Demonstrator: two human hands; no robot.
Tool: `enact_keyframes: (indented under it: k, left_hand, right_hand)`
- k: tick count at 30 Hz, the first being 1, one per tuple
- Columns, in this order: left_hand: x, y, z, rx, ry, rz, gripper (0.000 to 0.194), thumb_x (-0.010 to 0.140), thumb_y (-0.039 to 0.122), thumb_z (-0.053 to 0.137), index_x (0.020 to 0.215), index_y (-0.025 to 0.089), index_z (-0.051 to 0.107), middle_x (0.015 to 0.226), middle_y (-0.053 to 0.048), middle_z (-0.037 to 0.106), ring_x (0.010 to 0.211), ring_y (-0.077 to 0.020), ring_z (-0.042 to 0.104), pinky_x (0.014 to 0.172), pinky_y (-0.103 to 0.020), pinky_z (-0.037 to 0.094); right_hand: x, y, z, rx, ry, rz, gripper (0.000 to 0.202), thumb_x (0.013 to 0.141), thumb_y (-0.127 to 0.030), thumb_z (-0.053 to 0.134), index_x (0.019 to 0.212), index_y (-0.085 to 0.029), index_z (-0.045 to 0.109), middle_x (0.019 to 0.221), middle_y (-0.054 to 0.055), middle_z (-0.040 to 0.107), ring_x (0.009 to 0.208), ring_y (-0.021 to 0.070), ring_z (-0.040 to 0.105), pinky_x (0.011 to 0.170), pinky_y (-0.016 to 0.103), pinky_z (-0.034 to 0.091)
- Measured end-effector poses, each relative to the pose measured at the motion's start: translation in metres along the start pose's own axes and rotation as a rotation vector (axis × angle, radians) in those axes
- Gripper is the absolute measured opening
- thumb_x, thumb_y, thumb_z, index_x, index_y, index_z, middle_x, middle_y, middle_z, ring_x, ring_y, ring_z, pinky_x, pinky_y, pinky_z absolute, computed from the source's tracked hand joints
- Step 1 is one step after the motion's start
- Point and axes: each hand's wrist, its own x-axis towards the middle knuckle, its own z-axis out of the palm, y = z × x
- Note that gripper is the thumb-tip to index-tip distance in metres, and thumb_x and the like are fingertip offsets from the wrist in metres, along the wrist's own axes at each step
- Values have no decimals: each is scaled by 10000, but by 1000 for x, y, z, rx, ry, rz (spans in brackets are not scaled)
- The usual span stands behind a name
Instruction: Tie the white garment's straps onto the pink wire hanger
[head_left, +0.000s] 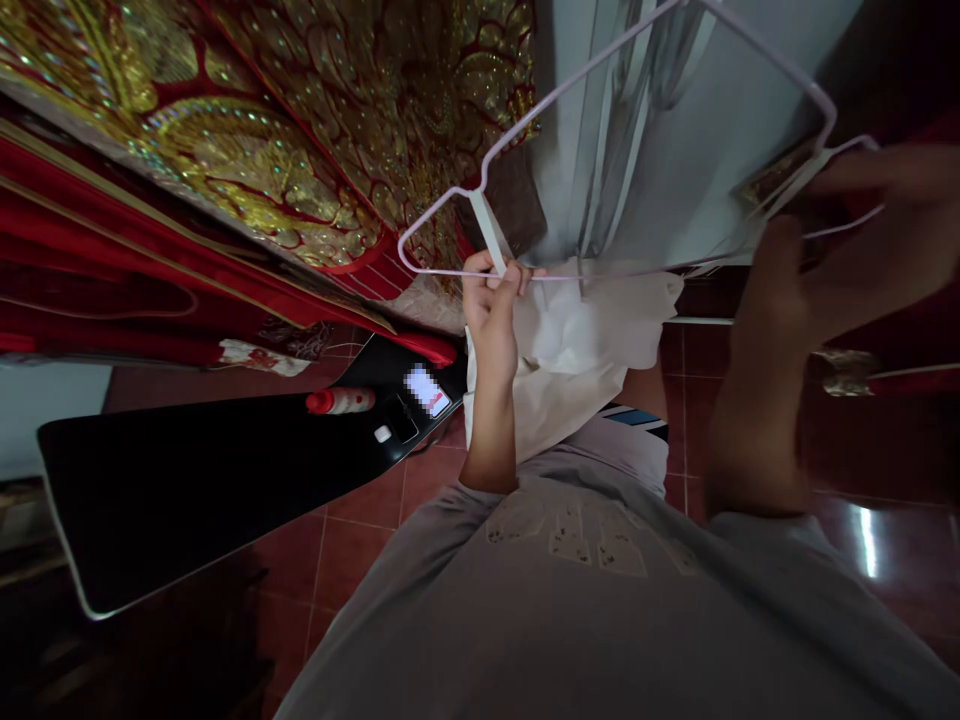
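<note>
A thin pale pink hanger (574, 76) spans the upper middle of the view. My left hand (495, 305) is closed on its lower bar and on a white strap (489, 232) looped over the hanger's left end. Beneath the bar hangs a white garment (566, 335) with padded cups, partly blurred. At the hanger's right end is my right hand (862, 240), smeared by motion, beside another pale strap (799, 185); whether its fingers hold anything cannot be made out.
Red and gold sequined garments (300, 150) hang at the upper left. A black tabletop (195, 490) at the left bears a red-capped bottle (341, 401), a lit phone (427, 390) and a small white case (383, 434). Red tiles (356, 555) cover the floor.
</note>
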Motion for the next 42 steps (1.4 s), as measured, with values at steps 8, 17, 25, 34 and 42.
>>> enact_keyframes:
  k: [8,17,25,34,42]
  left_hand:
    - [-1,2,-7,72,-20,17,296,877,494,745,963,258,589,726,42,624,754,-144,656,936,-371,546]
    - [-12,7,-28,469,64,186,198,948,425,678,995,242,737,915,-14,715,859,-165,664,854,-323,504]
    - [-13,65,-14,362,-15,75,262,908,536,674,887,294,776,771,-22,631,752,-196,585,797,-371,525]
    - [2,91,-20,-14,91,-38,576,1035,576,230,1084,314,740,1131,-31,750,1372,-218,548,1183,-346,432]
    - [4,55,-48,135,351,143,272,1046,295,410,1116,340,669,1272,51,744,1399,-170,555,1199,-347,403]
  right_hand:
    - [-61,-17,24,-243,-528,-139,309,897,-422,606,1174,-298,661,1092,67,688,1181,298,595,1172,596,327]
    - [-63,-18,34,-179,-348,-129,209,943,-366,549,1087,-334,697,1018,35,719,1148,265,633,1174,606,348]
    - [-57,-14,33,-89,-339,-189,187,952,-384,548,1063,-333,690,973,12,718,1077,235,654,1166,580,364]
    - [-52,-12,26,-206,-485,-50,246,950,-423,498,1071,-329,690,1033,56,710,1174,295,618,1183,641,328]
    - [-53,-17,31,-106,-461,-77,249,946,-450,500,1097,-361,677,1031,17,725,1140,253,615,1200,605,312]
